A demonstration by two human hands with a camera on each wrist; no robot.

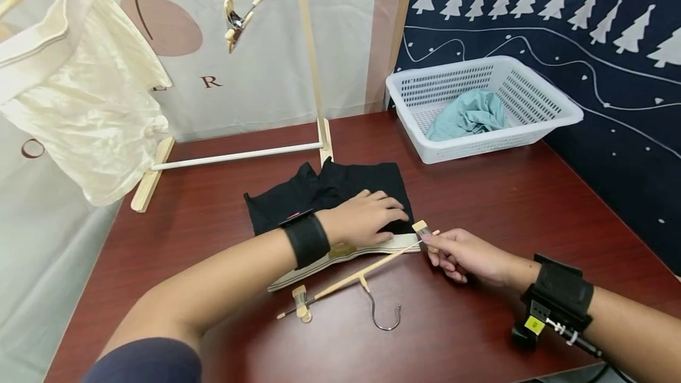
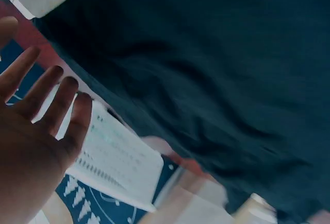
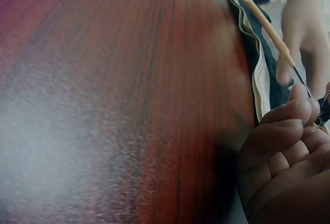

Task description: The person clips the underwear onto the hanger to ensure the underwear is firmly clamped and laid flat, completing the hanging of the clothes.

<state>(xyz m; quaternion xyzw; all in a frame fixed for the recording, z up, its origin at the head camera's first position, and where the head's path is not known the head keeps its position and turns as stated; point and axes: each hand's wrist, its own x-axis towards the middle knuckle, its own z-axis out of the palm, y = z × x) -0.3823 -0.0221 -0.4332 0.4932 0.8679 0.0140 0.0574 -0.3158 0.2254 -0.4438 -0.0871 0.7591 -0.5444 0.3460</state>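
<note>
Risk of the black garment [image 1: 340, 197] sliding out of line with the clip hanger [image 1: 351, 279]: only flat pressure from the left hand [image 1: 367, 217], fingers straight and spread on the cloth, nothing gripped. Could bunch the striped waistband [image 1: 351, 253] if the hanger gets pulled sideways. Right hand [image 1: 463, 253] pinching the clip [image 1: 422, 229] at the hanger's right end, fingers curled round it; likely to snap shut on air or catch a fingertip if the clip slips. Far clip [image 1: 301, 303] lying free at lower centre, apt to snag.

Garment at centre frame on the red-brown desk [image 1: 479, 205]: dark, soft, folded flat, slightly rumpled at its upper left. Hanger just below it, slim pale wood with a metal hook [image 1: 384, 315], tilted up to the right, touching the waistband edge.
</note>
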